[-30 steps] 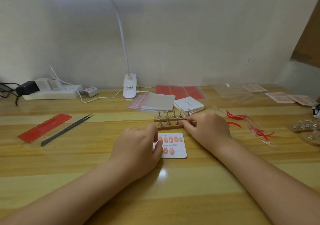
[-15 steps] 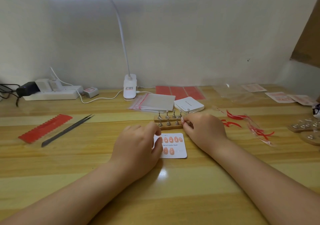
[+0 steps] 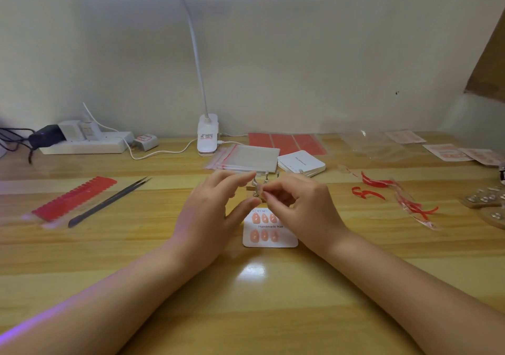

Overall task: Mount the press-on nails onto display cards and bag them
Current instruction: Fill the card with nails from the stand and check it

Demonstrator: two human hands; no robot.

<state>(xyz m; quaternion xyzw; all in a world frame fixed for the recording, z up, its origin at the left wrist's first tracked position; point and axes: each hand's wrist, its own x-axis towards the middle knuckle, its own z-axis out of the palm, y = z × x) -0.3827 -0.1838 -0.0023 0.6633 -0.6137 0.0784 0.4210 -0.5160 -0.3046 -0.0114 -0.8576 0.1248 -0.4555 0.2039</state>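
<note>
I pinch a press-on nail [image 3: 263, 194] in my right hand [image 3: 306, 212], left hand [image 3: 216, 212] relaxed beside it, above the display card [image 3: 270, 241] already bearing six visible nails, with bagging judged outstanding.

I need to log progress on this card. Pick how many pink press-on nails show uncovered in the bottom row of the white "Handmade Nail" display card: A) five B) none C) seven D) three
D: three pink press-on nails sit side by side under the printed words on the white "Handmade Nail" display card; the rest of that row is bare card.
</note>
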